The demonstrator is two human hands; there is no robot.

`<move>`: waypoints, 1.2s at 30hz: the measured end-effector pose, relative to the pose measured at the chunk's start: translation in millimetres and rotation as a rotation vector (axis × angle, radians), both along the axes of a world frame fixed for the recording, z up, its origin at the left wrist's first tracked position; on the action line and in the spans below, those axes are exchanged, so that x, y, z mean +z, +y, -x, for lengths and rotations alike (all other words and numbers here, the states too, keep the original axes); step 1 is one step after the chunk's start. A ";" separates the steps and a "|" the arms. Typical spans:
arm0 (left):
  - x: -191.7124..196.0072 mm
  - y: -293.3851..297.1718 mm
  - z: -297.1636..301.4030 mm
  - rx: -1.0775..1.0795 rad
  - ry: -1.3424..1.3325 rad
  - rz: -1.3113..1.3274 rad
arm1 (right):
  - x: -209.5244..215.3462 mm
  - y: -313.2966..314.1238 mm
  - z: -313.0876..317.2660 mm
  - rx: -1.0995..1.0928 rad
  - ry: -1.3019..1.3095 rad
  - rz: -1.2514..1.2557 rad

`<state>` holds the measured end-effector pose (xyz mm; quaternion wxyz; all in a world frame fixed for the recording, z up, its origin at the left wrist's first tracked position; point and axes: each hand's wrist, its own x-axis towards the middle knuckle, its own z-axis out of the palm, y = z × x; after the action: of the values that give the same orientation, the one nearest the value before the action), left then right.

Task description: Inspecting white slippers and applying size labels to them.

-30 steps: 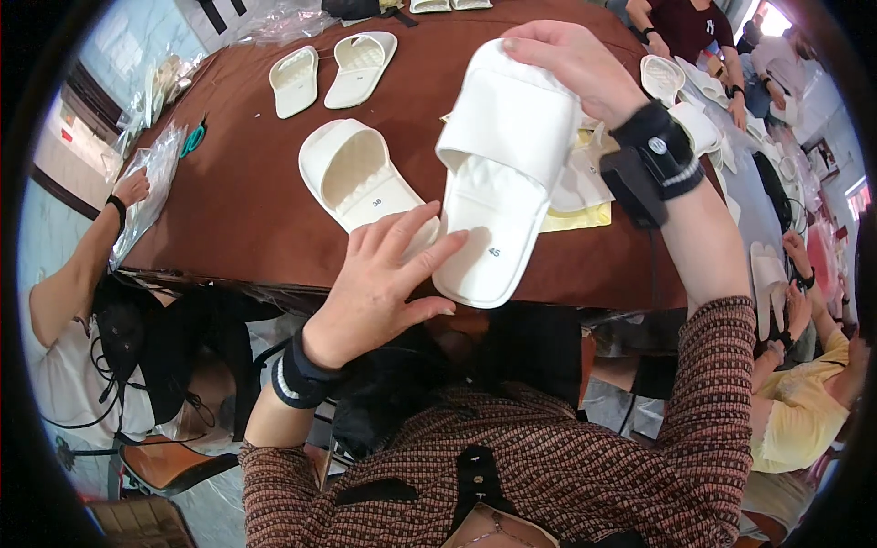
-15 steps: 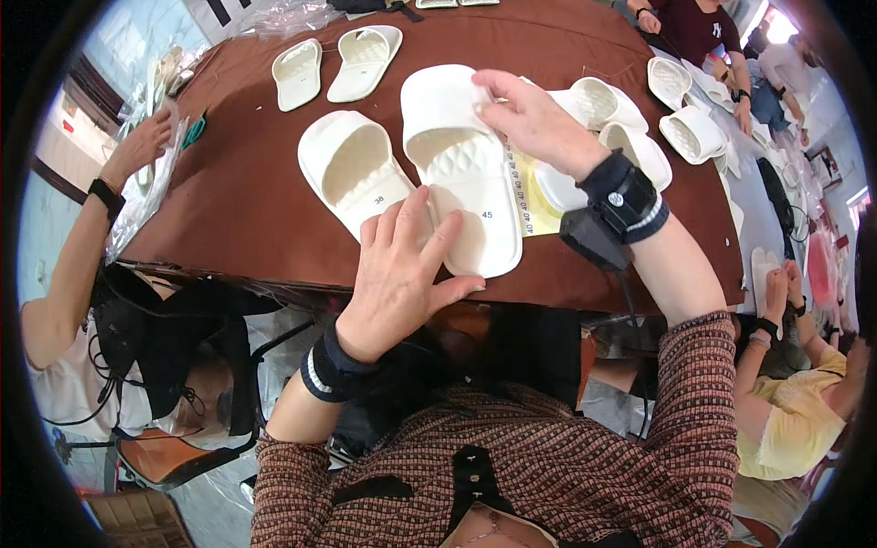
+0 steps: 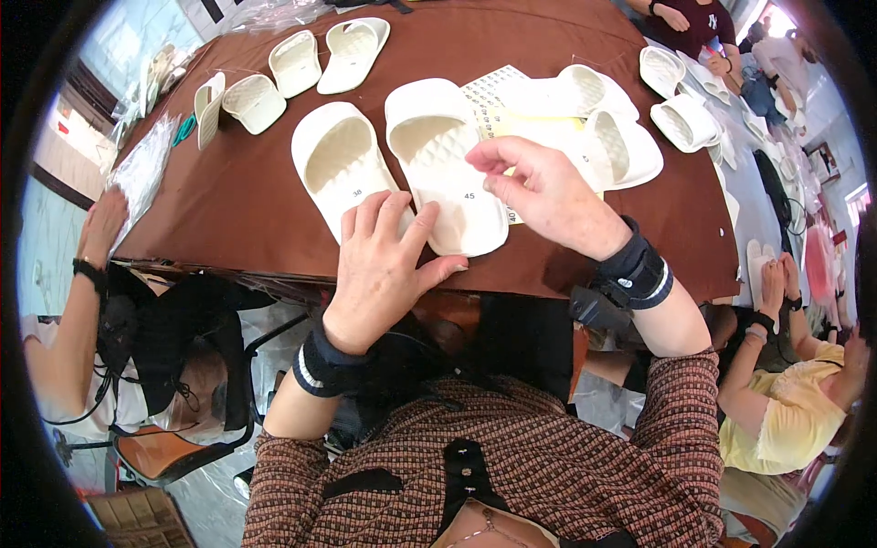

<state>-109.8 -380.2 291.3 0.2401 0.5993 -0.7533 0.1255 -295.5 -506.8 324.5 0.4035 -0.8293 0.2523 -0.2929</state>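
Side by side in front of me lie two cream slide slippers, a left one and a right one, heels toward me and dark print on their insoles. My left hand rests with spread fingers across the heel ends, its thumb at the right slipper's heel edge. Over that slipper's right side hovers my right hand, fingers curled and a gap between thumb and forefinger; nothing shows in it. Partly under the slipper and my right hand is a sheet of printed stickers.
More cream slippers stand at the back left and right of the brown-covered table. A co-worker's hand touches clear plastic bags at the left. Green scissors handles lie nearby. Other people work along the right.
My right hand has come away from the right slipper's strap and moved down toward me, over its insole. The co-worker's hand at left has dropped lower. More slippers show at left.
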 end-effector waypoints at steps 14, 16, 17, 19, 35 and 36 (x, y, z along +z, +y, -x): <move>-4.6 6.7 5.4 0.016 0.021 0.014 | -28.5 3.5 -7.3 0.003 0.017 0.337; -6.6 7.6 6.2 0.033 0.027 0.014 | -28.3 4.7 -9.1 0.004 0.016 0.368; -8.2 7.7 6.5 0.037 0.034 0.033 | -27.7 6.0 -10.4 -0.007 0.011 0.358; -10.6 8.0 7.2 0.043 0.046 0.055 | -26.4 7.8 -11.7 -0.015 0.010 0.349; -16.4 10.2 9.8 0.053 0.073 0.098 | -30.3 3.1 -12.7 0.007 0.045 0.353; -16.6 9.7 10.4 0.055 0.073 0.099 | -31.2 2.6 -12.0 0.002 0.049 0.334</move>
<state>-120.2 -370.5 274.7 0.2932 0.6114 -0.7201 0.1471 -283.4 -504.2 293.3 0.2540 -0.8919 0.2091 -0.3102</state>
